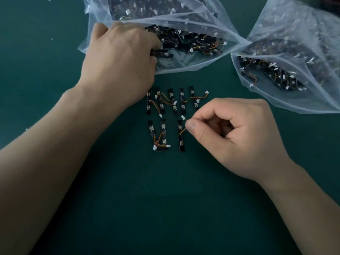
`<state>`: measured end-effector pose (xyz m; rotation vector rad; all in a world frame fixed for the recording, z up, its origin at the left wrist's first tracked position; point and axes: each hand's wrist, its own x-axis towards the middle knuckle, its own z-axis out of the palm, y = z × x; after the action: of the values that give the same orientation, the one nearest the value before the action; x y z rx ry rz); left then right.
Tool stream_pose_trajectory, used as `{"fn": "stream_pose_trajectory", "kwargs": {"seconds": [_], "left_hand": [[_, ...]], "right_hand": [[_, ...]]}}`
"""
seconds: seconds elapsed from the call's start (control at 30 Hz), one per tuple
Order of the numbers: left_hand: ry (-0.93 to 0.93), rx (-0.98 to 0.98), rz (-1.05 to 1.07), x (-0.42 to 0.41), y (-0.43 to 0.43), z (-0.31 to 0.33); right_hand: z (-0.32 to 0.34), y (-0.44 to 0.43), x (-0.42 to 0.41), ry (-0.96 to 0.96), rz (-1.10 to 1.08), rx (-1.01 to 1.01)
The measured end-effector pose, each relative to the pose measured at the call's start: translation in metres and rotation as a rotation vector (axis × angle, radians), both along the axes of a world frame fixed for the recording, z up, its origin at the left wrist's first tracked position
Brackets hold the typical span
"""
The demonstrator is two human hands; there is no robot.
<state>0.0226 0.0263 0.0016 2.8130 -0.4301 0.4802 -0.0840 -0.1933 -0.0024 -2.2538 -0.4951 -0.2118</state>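
While the fingers (193, 127) of the right hand (239, 138) are pinching the wire (183, 131) of a board (181, 142) lying in the near row on the desk (165, 199), the left hand (119, 57) is gripping a second board (163, 54) inside the left bag (184, 17), just beyond the far row (171, 100); a right bag (294, 34) is lying far right.

In plastic bag (184, 65), left hand (119, 59) gripping a board (164, 54) — right hand (235, 137) pinching wire (182, 132)
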Motion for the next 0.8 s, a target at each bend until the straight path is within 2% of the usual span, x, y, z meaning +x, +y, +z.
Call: {"fn": "stream_pose_trajectory", "kwargs": {"seconds": [0.27, 0.47, 0.6, 0.8], "left_hand": [[0.027, -0.122, -0.036, -0.002, -0.003, -0.003], [0.054, -0.168, -0.067, -0.002, -0.001, -0.004], [0.009, -0.232, -0.106, -0.008, -0.003, -0.003], [-0.119, -0.395, -0.243, -0.01, -0.007, 0.005]], "right_hand": [[-0.002, 0.001, 0.001, -0.032, -0.028, 0.01], [0.0, -0.003, 0.003, -0.105, -0.21, 0.214], [0.003, -0.006, 0.007, -0.074, -0.279, 0.32], [0.003, -0.004, 0.01, -0.04, -0.278, 0.345]]}}
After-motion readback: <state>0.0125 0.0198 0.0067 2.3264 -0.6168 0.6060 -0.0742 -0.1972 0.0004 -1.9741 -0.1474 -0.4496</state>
